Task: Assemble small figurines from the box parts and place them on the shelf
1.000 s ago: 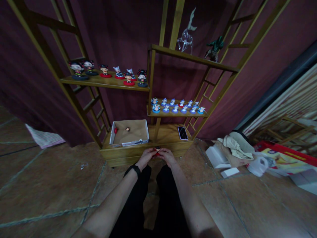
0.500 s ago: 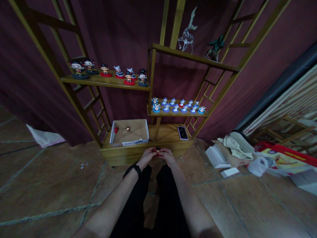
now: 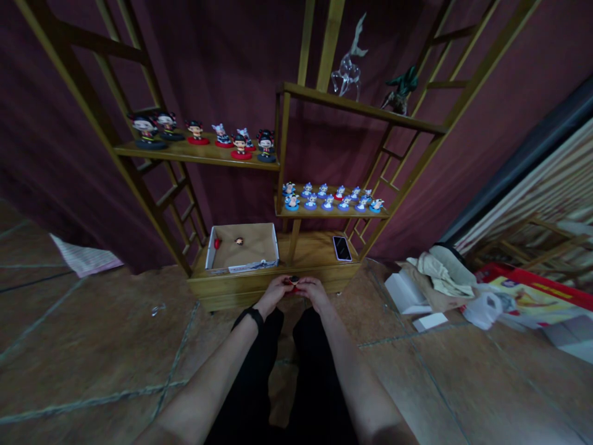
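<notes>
Both of my hands meet in front of the low wooden base of a shelf unit (image 3: 259,285). My left hand (image 3: 274,293) and my right hand (image 3: 314,292) are closed around a small figurine with a red base (image 3: 293,282), held between the fingertips. A black band sits on my left wrist. Just beyond, an open cardboard box (image 3: 243,248) holds a tiny figurine and a red piece. A phone (image 3: 341,248) lies on the base to the right.
Larger figurines (image 3: 199,136) line the upper left shelf; several small blue-based figurines (image 3: 331,198) fill the middle right shelf. A glass ornament (image 3: 347,68) and a green figure (image 3: 401,93) stand on top. Cloth, white boxes and bags (image 3: 445,284) lie on the tiled floor at right.
The hands and the small figurine stay almost where they were, with only slight finger movement. Nothing else has moved.
</notes>
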Action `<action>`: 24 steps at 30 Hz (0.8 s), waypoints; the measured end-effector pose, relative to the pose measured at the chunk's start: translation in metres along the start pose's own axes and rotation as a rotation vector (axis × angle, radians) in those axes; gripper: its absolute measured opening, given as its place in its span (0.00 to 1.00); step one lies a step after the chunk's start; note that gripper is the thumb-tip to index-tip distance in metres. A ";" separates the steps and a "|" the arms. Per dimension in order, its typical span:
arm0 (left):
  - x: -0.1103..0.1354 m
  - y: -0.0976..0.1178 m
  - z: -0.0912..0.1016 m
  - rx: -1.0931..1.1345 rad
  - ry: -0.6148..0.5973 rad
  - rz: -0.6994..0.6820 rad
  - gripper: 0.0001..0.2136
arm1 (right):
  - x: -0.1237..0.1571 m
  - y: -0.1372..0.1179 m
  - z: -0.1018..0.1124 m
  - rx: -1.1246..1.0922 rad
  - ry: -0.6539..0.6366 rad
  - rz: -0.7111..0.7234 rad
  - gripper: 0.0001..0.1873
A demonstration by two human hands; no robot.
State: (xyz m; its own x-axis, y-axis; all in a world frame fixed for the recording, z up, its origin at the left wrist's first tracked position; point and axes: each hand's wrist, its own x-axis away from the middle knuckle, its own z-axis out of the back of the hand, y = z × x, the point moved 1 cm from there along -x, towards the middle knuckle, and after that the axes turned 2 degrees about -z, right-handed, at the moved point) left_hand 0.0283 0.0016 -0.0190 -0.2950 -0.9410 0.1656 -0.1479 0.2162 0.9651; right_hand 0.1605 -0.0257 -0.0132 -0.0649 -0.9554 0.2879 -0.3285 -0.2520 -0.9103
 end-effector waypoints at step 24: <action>-0.009 -0.007 0.009 0.135 -0.062 0.104 0.10 | 0.000 -0.004 0.001 -0.037 -0.068 -0.068 0.13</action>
State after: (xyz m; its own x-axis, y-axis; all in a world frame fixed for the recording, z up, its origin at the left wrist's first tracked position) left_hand 0.0237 0.0111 -0.0289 -0.3721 -0.8949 0.2465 -0.2375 0.3486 0.9067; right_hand 0.1627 -0.0252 -0.0099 0.0230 -0.9448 0.3270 -0.3644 -0.3125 -0.8773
